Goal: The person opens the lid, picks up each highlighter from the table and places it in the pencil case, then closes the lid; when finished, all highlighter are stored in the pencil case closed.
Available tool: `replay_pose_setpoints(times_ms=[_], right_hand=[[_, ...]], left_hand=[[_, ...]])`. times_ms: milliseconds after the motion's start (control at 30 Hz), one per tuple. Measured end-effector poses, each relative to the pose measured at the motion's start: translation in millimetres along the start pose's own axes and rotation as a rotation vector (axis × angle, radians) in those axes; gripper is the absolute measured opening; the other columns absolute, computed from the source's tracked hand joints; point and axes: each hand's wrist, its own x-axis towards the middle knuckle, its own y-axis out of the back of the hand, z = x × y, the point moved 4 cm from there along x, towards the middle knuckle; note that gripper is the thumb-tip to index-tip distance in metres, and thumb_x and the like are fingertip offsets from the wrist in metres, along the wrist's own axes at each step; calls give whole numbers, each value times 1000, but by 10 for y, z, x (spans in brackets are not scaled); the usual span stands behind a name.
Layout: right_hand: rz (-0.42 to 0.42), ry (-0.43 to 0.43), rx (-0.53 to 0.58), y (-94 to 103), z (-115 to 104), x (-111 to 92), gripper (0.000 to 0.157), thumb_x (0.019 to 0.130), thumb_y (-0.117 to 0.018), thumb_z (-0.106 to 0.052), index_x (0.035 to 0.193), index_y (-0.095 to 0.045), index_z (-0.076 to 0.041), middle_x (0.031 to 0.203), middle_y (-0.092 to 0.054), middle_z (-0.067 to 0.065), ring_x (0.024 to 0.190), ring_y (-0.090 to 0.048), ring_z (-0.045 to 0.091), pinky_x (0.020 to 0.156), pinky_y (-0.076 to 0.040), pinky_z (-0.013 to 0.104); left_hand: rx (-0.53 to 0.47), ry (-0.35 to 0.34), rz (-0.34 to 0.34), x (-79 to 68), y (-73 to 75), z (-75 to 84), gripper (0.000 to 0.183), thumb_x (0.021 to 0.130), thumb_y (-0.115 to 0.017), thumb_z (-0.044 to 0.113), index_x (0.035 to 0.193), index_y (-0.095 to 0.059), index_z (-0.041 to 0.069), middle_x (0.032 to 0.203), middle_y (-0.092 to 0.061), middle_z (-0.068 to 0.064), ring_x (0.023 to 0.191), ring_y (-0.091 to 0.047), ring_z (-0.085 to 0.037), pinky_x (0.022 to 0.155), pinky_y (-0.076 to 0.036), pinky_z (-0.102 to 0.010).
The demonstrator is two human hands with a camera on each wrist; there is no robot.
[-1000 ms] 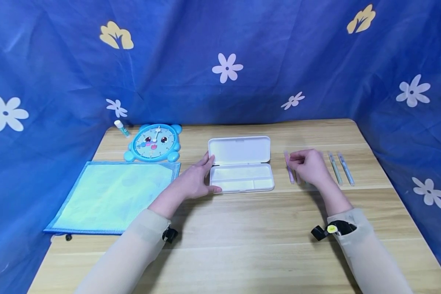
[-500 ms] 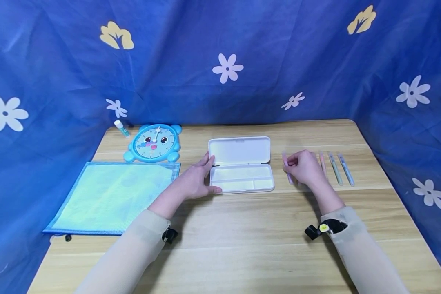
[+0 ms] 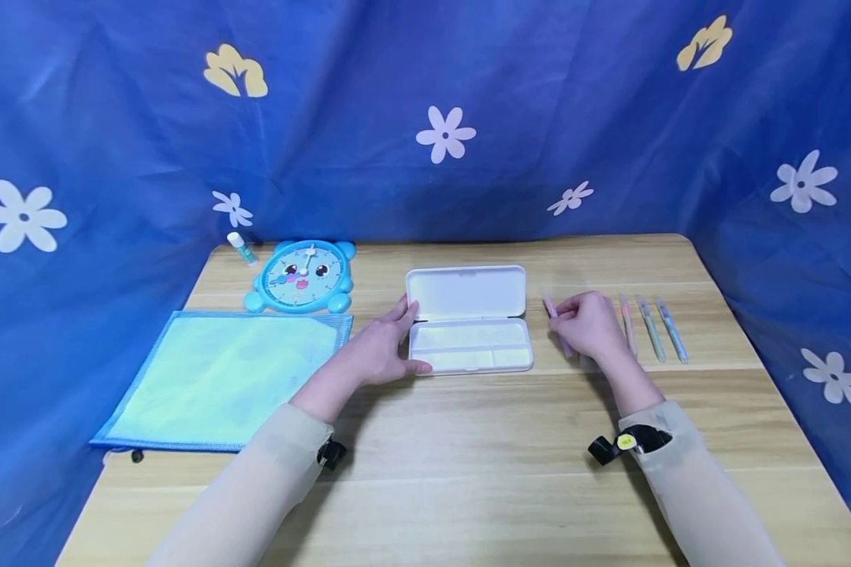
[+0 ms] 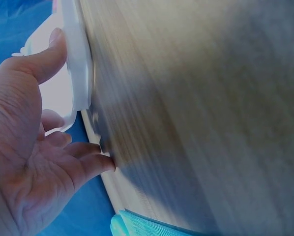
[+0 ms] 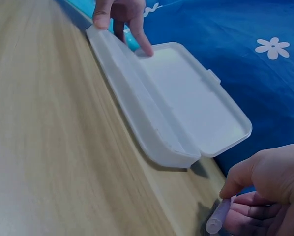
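A white pencil case (image 3: 468,335) lies open on the table, its lid (image 3: 466,291) folded back and its divided tray bare. My left hand (image 3: 379,350) holds the case's left end, thumb at the front wall and fingertips by the lid's edge. To the right of the case, my right hand (image 3: 592,327) pinches a light purple pen (image 5: 218,216) between thumb and fingers. A bit of another pen shows below that hand, mostly hidden. Beyond it lie a pink pen (image 3: 628,324), a green pen (image 3: 651,329) and a blue pen (image 3: 672,331), side by side.
At the left lies a light blue mesh zip pouch (image 3: 220,386). Behind it sit a blue toy clock (image 3: 301,276) with a cartoon face and a small glue stick (image 3: 242,248). A blue flowered cloth (image 3: 340,142) hangs along the table's back edge.
My right hand has moved a little left and now pinches the purple pen, uncovering the pink pen. My left hand stays on the case. The head view has shifted slightly.
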Motion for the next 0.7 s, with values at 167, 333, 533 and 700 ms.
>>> replay_pose_setpoints(times_ms=[167,333,533,700], right_hand=[[19,5,93,79,-37,-5,28,92,-69,-13,111,-75,7,91,-76,13,64,-70,17,70,-56,26],[53,2,71,170,-111,1,27,95,-69,-18,112,-78,1,92,-76,10,72,-69,17,76,-52,32],[4,22,159,221,-196,10,27,98,-68,-12,116,-75,6,97,-73,17,81,-65,24,69,-53,29],[-16,45,199,252,-256,7,27,100,-68,-13,118,-75,6,103,-74,18,85,-65,24,68,-53,24]], left_hand=[[1,2,4,8,-5,13,122,84,-84,62,170,-12,12,176,-5,-12,153,-29,-45,123,-31,-52],[4,2,6,-3,-1,6,122,84,-84,61,170,-13,11,176,-5,-13,153,-30,-44,123,-31,-51],[1,-8,13,-8,-13,0,122,84,-84,61,170,-14,9,176,-5,-12,153,-31,-43,123,-31,-51],[12,-7,19,-6,-5,7,121,85,-84,61,170,-15,10,176,-6,-12,153,-31,-43,123,-32,-50]])
